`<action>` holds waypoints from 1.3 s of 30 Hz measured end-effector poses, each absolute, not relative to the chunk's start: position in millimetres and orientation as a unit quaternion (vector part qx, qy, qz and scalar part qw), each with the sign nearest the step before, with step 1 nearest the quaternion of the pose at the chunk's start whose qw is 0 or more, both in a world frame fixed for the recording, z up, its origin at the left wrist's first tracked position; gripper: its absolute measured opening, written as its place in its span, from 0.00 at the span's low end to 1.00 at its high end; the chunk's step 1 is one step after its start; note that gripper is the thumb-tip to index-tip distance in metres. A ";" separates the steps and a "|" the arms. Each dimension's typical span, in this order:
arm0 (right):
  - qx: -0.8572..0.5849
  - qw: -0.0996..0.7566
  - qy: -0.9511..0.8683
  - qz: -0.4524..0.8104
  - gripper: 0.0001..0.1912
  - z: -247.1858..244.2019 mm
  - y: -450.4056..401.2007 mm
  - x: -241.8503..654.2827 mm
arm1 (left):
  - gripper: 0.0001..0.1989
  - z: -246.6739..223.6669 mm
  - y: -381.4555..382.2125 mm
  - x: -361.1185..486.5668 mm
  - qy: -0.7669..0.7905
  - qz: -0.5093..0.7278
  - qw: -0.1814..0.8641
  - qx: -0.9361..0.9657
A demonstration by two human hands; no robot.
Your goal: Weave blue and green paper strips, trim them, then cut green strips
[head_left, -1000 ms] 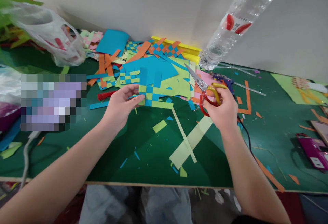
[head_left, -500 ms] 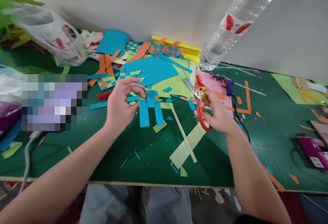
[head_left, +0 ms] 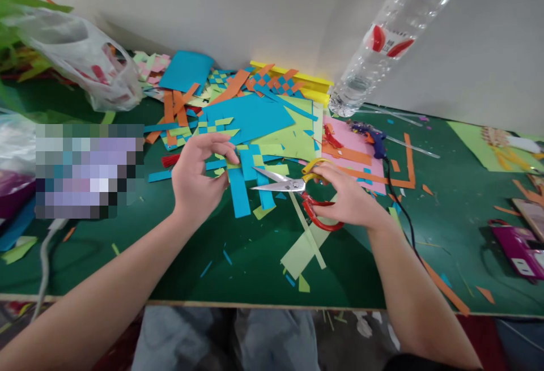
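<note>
My left hand (head_left: 202, 175) pinches the left side of a woven piece of blue and light green paper strips (head_left: 241, 192), which hangs over the green table. My right hand (head_left: 351, 198) holds scissors (head_left: 297, 185) with one red and one yellow handle. Their blades are parted and point left, close to the woven piece's right-hand blue strips. Below the scissors, pale green strips (head_left: 304, 252) lie crossed on the table.
Blue and green sheets (head_left: 255, 116) lie behind my hands. A clear bottle (head_left: 378, 48) stands at the back right, near a blue glue gun (head_left: 374, 139) with a black cable. A plastic bag (head_left: 106, 71) and a blurred-out object (head_left: 85, 170) are at left.
My right hand has brought the scissors left and down to the woven piece, turning the blades leftward and parting them. The woven piece in my left hand has tilted slightly.
</note>
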State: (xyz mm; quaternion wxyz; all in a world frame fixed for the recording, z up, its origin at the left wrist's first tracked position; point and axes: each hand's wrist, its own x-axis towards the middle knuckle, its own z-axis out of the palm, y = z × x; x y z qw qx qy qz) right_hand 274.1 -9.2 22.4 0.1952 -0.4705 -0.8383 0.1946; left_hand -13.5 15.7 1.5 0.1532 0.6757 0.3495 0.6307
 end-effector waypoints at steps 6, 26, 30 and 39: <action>-0.465 0.210 -0.838 0.193 0.28 21.1 -8.1 276.7 | 0.19 1.4 15.7 -12.4 0.347 0.652 0.132 0.661; -0.429 0.215 -0.851 0.214 0.22 22.4 -8.3 277.9 | 0.22 3.2 12.9 -11.8 0.286 0.652 0.181 0.679; -0.429 0.211 -0.854 0.205 0.19 24.0 -7.4 277.6 | 0.17 4.5 9.5 -11.4 0.330 0.638 0.173 0.674; -0.447 0.243 -0.841 0.181 0.20 21.0 -6.3 278.0 | 0.11 4.1 12.6 -16.1 0.376 0.608 0.174 0.677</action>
